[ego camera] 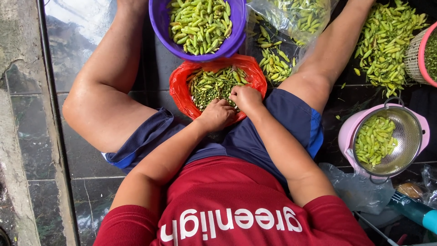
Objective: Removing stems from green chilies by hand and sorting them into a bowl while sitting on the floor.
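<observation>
- Between the seated person's bent knees, on the dark tiled floor, sits a red plastic bag (180, 89) heaped with green stems and trimmings (214, 84).
- Just left of centre, the left hand (216, 115) rests at the near edge of that bag, fingers curled together; what they pinch, if anything, I cannot tell.
- Touching it on the right, the right hand (246, 97) lies over the trimmings, fingers bunched into a loose fist (whatever is inside stays hidden).
- Above the bag, a purple bowl (159, 23) brims with green chillies (200, 23).
- Further right, a clear plastic bag (277, 18) spills more chillies by the right knee.
- Beyond it, a loose pile of chillies (387, 41) lies on the floor.
- At the right, a metal colander (407, 136) in a pink basin (348, 130) holds a small batch.
</observation>
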